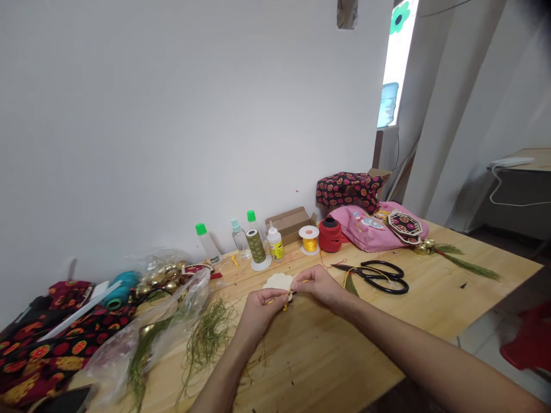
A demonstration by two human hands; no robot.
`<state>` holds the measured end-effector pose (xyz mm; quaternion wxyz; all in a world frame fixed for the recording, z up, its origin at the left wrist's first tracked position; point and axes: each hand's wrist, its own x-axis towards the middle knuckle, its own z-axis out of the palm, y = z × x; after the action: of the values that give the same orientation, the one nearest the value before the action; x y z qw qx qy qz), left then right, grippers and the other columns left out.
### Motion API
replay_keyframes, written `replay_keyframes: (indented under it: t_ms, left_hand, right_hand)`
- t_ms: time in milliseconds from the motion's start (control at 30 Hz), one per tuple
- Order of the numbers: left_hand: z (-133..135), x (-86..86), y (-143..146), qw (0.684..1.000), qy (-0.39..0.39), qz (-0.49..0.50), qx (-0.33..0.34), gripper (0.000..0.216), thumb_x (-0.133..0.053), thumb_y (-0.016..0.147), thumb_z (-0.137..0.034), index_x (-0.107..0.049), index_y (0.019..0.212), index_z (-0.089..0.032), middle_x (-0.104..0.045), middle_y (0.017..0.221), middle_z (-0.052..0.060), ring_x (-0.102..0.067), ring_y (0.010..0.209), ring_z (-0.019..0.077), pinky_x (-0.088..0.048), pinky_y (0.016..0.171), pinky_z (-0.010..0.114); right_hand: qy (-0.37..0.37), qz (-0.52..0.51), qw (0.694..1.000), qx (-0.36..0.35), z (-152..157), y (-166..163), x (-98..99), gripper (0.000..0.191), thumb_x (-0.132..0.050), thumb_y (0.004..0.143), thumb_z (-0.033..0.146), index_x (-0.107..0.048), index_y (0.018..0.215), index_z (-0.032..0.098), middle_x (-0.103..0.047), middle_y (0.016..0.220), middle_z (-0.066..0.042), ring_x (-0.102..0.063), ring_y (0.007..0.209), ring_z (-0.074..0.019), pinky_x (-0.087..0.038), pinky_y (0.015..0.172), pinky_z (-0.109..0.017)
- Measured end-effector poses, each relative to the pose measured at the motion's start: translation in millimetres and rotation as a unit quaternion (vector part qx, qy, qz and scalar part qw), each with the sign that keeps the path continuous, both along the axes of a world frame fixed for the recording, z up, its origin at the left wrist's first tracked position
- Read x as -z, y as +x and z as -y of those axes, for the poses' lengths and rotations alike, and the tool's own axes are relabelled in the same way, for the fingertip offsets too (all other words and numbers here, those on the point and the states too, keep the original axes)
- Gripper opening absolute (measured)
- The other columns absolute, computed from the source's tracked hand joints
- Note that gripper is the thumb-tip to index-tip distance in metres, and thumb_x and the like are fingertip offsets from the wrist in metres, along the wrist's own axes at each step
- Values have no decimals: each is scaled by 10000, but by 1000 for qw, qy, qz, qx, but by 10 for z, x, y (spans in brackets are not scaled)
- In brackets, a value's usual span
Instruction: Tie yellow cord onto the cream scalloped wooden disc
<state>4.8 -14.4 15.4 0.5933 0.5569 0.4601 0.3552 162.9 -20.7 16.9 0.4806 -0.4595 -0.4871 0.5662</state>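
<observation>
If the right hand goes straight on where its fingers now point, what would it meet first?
Most likely the left hand: its fingertips face those of the right hand close by, near the yellow cord. Depth is unclear, so it might brush the cream wavy-edged piece first.

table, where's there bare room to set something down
The table has bare wood right of the scissors, nearer than the green tassel, save one dark scrap; also between the forearms, among loose bits. Crowded: left, with cloth, plastic bag and green threads; along the wall, with bottles and spools.
</observation>
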Motion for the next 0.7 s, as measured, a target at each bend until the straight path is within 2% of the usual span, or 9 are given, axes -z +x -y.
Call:
replay_keyframes:
  t_ms: [167,300,400,500,567,700]
  left_hand:
    - [-18,10,3,1000,-3,-20,0,258,-663,520,-328,-664,657,-109,-650,553,32,-521,458,114,-364,467,211]
    - [-23,18,-2,1000,-30,4,8,279,-669,516,-322,-654,686,-101,-650,547,36,-541,467,129,-383,481,226]
    - [-16,-4,-6,997,-64,35,24,309,-670,521,-321,-640,737,-103,-659,576,49,-574,525,156,-407,516,243]
    - [-7,-24,-3,996,-72,41,11,294,-682,506,-316,-626,708,-109,-657,569,42,-570,506,143,-406,503,231]
    - [0,-25,5,996,-71,43,12,284,-684,505,-312,-618,698,-114,-657,580,37,-561,489,127,-401,495,220]
    - [19,-10,41,995,-67,37,57,286,-680,517,-308,-625,723,-118,-655,606,33,-551,502,113,-392,499,203]
  right_hand:
    - [-19,-10,999,32,2,-16,-1,159,-650,476,241,-605,549,108,-560,467,21,-444,429,-71,-316,445,-193]
    - [-39,-6,999,9,-6,17,-7,170,-655,483,252,-598,538,102,-540,440,26,-427,406,-61,-299,421,-183]
    - [-37,-15,999,-13,-2,41,-35,161,-639,523,254,-602,542,99,-450,350,61,-344,347,-35,-247,382,-171]
    - [-24,-29,999,-30,6,49,-69,148,-620,559,247,-606,558,100,-349,291,91,-271,313,-25,-210,362,-172]
    - [-17,-27,999,-28,5,44,-76,148,-618,566,247,-610,573,99,-363,301,86,-283,318,-29,-211,363,-173]
    - [0,-20,999,-28,-22,14,-24,153,-621,564,255,-609,568,102,-476,390,51,-354,366,-37,-246,386,-171]
